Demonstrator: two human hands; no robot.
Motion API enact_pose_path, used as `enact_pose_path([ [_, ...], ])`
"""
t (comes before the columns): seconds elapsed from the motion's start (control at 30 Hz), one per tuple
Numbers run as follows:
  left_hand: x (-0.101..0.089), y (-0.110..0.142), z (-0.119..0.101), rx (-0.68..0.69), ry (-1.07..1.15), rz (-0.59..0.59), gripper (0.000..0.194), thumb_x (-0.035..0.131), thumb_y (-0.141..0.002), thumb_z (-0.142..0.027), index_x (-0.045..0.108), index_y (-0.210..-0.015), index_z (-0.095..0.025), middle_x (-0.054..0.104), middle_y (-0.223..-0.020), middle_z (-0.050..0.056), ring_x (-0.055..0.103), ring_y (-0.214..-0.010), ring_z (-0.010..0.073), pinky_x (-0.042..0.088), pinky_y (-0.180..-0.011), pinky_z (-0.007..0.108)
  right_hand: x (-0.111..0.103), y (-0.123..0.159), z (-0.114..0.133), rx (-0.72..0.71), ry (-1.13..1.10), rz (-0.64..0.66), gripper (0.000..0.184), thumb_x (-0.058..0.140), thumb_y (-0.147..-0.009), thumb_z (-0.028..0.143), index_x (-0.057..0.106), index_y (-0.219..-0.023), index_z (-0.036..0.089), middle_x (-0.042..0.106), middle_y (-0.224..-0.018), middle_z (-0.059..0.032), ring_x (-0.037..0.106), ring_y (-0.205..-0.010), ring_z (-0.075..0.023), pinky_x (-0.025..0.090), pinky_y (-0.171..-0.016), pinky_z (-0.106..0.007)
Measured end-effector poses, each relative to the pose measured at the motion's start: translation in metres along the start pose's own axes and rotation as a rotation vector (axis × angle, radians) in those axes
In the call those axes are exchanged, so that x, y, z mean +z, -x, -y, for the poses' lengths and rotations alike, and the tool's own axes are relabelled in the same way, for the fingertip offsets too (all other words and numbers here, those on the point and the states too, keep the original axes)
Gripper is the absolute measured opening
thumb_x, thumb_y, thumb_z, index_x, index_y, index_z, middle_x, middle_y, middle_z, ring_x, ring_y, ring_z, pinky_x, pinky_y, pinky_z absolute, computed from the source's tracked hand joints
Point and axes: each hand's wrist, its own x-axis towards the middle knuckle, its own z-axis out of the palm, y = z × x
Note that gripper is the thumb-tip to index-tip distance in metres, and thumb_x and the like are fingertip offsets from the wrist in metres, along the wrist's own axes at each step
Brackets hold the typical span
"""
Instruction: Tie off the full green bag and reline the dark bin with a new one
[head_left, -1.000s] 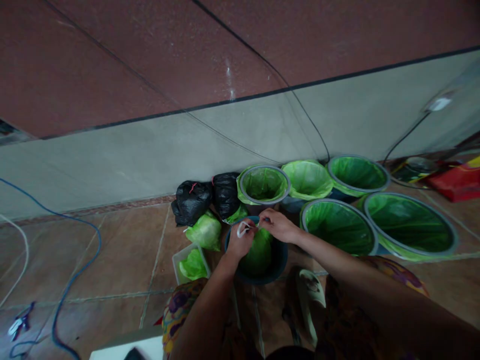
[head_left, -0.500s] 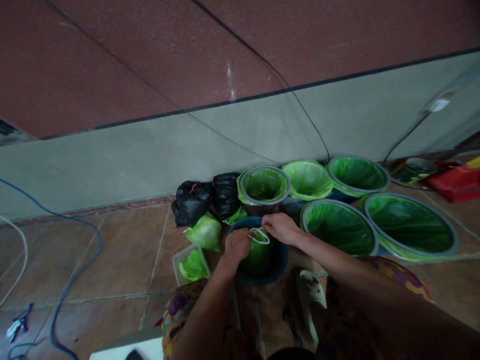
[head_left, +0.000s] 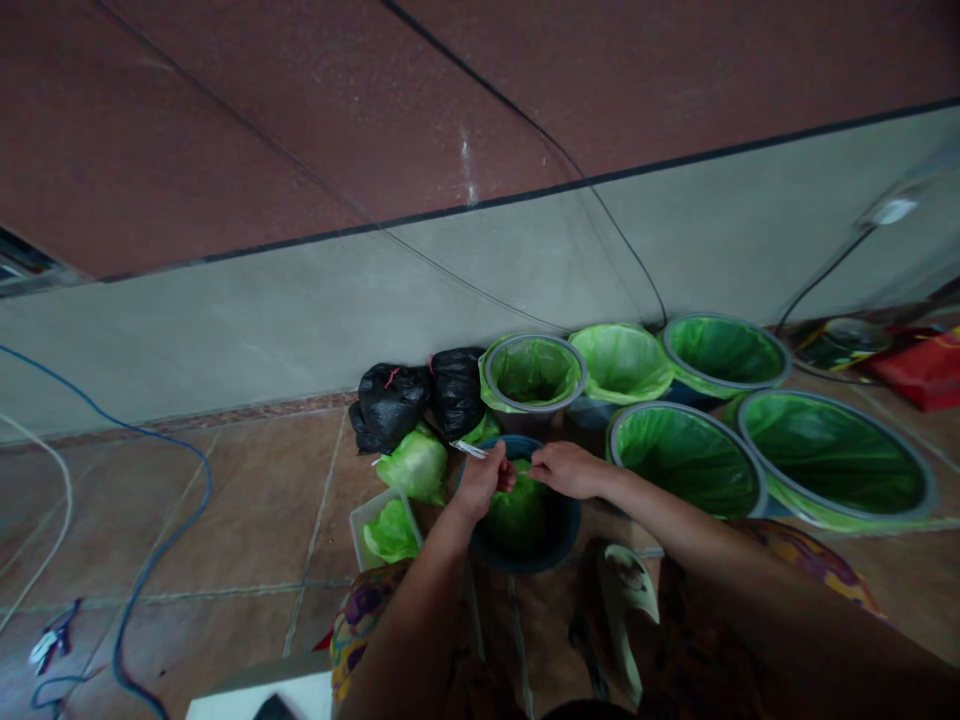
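Note:
A dark blue bin (head_left: 571, 535) stands on the floor between my feet, with a gathered green plastic bag (head_left: 517, 515) inside it. My left hand (head_left: 480, 488) is closed over the bag's mouth, and a white drawstring (head_left: 469, 449) sticks out past its fingers on the left. Just to the right, my right hand (head_left: 564, 469) pinches a strand of the drawstring, stretched short between the two hands. The fingers partly hide the bag's neck, and I cannot make out whether a knot is there.
Several bins lined with green bags, such as this one (head_left: 615, 450), stand on the right. Black tied bags (head_left: 394, 405), a green tied bag (head_left: 415, 463) and a clear tub (head_left: 360, 540) lie left. A blue cable (head_left: 202, 490) crosses the floor; a pale slipper (head_left: 626, 590) is below.
The white drawstring loop that stood between my hands now pokes out left of my left hand. My right hand has lowered slightly, its fingers pinching a strand.

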Motion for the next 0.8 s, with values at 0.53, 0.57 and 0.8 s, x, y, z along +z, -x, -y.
enact_pose_path([
  [0.53,-0.003,-0.006,0.005,0.312,-0.460,0.266,0.012,0.063,-0.080,-0.029,0.060,-0.076,-0.017,0.058,-0.064,-0.003,0.056,-0.058,0.0108,0.046,-0.060,0.024,-0.026,-0.001,0.003,0.099,-1.497,-0.194,0.041,0.068,-0.077,0.055,0.061,-0.085,0.016,0.069,-0.087,-0.0070,0.039,-0.051,-0.0049,0.027,-0.043,-0.018],
  [0.57,-0.002,-0.006,0.005,0.318,-0.465,0.271,0.014,0.061,-0.081,-0.029,0.058,-0.074,-0.018,0.057,-0.064,-0.004,0.057,-0.058,0.0109,0.046,-0.060,0.024,-0.027,-0.002,0.001,0.108,-1.510,-0.257,0.037,0.064,-0.081,0.051,0.062,-0.092,0.016,0.071,-0.097,-0.0090,0.043,-0.053,-0.0055,0.031,-0.045,-0.019],
  [0.8,-0.004,-0.013,0.012,0.315,-0.435,0.202,0.006,0.056,-0.083,-0.024,0.055,-0.078,-0.020,0.059,-0.065,-0.003,0.059,-0.061,0.0121,0.048,-0.064,0.025,-0.001,-0.003,0.006,0.082,-0.548,-0.075,0.032,0.050,-0.082,0.009,0.067,-0.108,0.016,0.073,-0.105,-0.0074,0.064,-0.071,-0.0131,0.043,-0.062,-0.023],
])
